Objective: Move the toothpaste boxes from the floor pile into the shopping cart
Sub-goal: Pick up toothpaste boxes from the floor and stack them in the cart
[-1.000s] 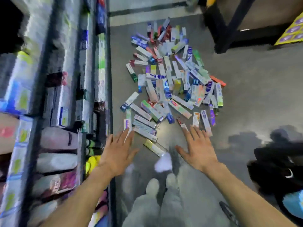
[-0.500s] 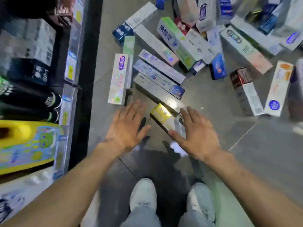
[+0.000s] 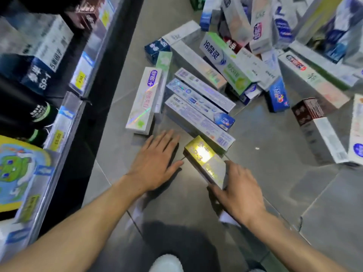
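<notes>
grey tiled floor beside shelves. pile of toothpaste boxes untouched, cart not in view. my right hand pinching yellow box; left hand flat, holding nothing. nearly everything left.

"SP-1" on dark shelf box

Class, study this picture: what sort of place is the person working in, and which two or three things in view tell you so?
Most likely a shop aisle, probably a supermarket or chemist. Shelves on the left carry price tags along their edges and packaged goods, and many toothpaste boxes lie piled on the tiled floor.
</notes>
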Tool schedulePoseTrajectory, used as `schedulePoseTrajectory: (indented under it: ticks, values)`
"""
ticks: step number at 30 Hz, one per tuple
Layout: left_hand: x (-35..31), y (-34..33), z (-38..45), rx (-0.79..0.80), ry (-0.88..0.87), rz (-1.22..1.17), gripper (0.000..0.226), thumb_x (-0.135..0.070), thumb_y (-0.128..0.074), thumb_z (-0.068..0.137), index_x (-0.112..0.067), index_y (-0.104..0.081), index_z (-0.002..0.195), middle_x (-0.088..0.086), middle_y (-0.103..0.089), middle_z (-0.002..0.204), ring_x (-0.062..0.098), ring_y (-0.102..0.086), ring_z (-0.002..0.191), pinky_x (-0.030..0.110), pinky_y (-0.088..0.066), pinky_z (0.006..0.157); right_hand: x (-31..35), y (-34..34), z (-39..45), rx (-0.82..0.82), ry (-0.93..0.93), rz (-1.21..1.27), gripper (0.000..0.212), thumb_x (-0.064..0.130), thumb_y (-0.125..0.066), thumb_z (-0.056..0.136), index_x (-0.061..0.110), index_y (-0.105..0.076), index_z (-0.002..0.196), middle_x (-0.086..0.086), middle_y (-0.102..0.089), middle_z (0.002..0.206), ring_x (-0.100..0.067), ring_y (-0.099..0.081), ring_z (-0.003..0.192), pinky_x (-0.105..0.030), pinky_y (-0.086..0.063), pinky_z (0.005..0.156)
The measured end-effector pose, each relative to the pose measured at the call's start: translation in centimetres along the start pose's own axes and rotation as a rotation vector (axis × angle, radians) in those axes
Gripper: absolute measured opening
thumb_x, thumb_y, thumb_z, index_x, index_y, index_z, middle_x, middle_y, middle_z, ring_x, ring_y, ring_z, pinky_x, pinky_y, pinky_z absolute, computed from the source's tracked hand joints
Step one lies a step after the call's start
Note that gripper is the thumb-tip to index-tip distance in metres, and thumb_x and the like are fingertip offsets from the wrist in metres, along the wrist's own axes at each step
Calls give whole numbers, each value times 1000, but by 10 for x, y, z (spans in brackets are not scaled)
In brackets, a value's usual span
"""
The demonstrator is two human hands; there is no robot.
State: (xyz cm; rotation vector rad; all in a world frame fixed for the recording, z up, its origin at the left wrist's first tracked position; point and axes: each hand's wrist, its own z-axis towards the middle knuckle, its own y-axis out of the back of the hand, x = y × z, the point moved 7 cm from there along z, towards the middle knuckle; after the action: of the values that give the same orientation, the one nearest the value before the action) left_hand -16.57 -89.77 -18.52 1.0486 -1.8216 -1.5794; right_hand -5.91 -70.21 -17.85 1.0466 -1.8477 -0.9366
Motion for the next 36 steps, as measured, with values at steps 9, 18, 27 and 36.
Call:
schedulePoseTrajectory:
  ticks: [9, 18, 27, 36]
  values:
    - [21, 80, 4, -394, 112, -192, 64, -46, -49, 95, -9, -43, 147, 14, -50, 146, 32, -47, 131, 47, -42, 107, 9, 29, 1, 9, -39, 281, 57, 53, -68, 81, 25, -35, 118, -3, -68, 112, -31, -65, 97, -38, -51, 74]
    - [107, 57, 44, -187, 772, -873, 85, -68, -74, 65, -13, -60, 129, 4, -68, 122, 24, -65, 111, 41, -51, 99, 27, 69, 30, -100, -27, 678, 59, 44, -79, 79, 30, -38, 120, 5, -60, 107, -21, -57, 95, -31, -40, 74]
    - [70, 48, 24, -224, 823, -1193, 42, -21, -81, 83, -15, -51, 110, 3, -68, 103, 4, -67, 65, 19, -51, 49, 33, 61, 58, -55, -85, 879, 69, 44, -89, 62, 28, -56, 120, 7, -66, 116, -15, -63, 103, -41, -56, 88]
    - [-5, 158, -31, -195, 734, -1298, 53, -22, -83, 80, -20, -46, 118, -3, -66, 109, 3, -69, 82, 15, -52, 62, 60, 164, 8, -49, -132, 1079, 93, 44, -95, 51, 23, -45, 126, 8, -66, 117, -11, -67, 103, -43, -56, 92]
